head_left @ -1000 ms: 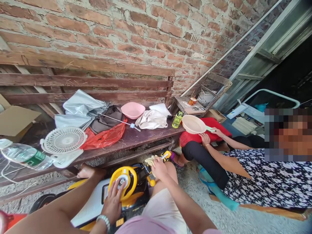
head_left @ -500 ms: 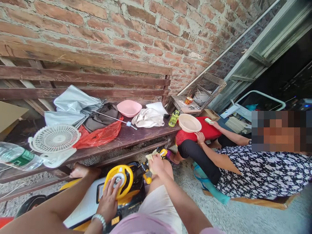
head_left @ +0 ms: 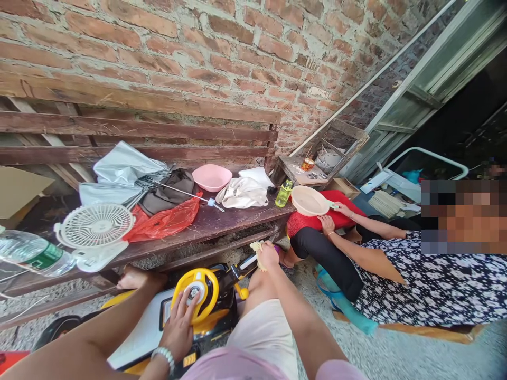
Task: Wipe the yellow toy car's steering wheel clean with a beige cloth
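A ride-on toy vehicle with a yellow steering wheel (head_left: 214, 301) and a long black toy arm (head_left: 233, 274) stands between my legs. My left hand (head_left: 179, 324), a pale bead bracelet at its wrist, lies on the wheel with fingers stretched over its rim and hub. A pale yellow cloth (head_left: 260, 259) is gripped in my right hand (head_left: 270, 257), near the far end of the toy arm. That tip is partly covered by the cloth and fingers. A yellow knob (head_left: 244, 293) sticks out below the arm.
The wooden bench (head_left: 222, 221) holds a silver umbrella (head_left: 122, 171), white fan (head_left: 97, 227), water bottle (head_left: 35, 256), red bag (head_left: 166, 219), pink basin (head_left: 212, 177) and green bottle (head_left: 283, 193). At right, a seated person (head_left: 431, 279) handles a cream basin (head_left: 309, 200) and a pale green item.
My right hand and the cloth have shifted right and slightly outward, off the yellow part of the toy arm. The other person's far hand has moved to the basin's rim. My left hand stays on the wheel.
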`<state>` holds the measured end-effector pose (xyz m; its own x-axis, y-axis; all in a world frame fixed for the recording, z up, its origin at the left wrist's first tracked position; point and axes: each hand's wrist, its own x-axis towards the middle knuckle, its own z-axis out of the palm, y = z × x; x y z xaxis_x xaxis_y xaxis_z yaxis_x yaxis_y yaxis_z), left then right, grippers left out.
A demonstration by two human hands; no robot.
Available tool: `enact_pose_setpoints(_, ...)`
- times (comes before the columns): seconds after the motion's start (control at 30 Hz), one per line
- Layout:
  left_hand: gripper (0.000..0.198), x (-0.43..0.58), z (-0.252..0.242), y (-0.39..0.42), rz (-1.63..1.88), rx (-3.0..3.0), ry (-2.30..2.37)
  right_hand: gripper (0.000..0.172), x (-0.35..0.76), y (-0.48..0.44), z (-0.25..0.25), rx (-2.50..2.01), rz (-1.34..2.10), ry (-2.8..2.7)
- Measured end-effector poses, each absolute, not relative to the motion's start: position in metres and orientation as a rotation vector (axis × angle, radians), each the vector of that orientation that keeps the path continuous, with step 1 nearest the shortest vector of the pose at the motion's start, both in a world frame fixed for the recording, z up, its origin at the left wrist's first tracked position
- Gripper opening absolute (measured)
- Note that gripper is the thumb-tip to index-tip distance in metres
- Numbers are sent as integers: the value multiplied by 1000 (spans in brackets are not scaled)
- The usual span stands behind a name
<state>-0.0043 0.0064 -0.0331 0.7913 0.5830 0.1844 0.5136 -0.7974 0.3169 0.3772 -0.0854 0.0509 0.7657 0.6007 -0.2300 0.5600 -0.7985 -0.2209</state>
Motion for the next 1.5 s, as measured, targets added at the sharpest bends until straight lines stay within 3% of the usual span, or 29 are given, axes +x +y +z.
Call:
enact_pose_setpoints(0.33, 109, -5, -33, 8, 458, 2702, 820, 23, 304, -88, 38, -2497, 471, -1282)
enact_pose_setpoints(0.67, 109, -3, -28, 8, 473, 2696, 802, 27, 342, -62, 71, -2814, 537, -1123)
enact_pose_setpoints(0.93, 96, -1, -29, 8, 397, 2681, 829, 24, 311, -81, 52, -2602, 498, -1345)
enact_pose_setpoints(1.23, 88, -2, -13, 4, 221, 2600, 842, 34, 377, -95, 54, -2828, 426, -1004)
enact_pose_setpoints(1.5, 89, -3, -15, 2, 189, 2578, 838, 31, 298, -99, 26, -2341, 491, -1131)
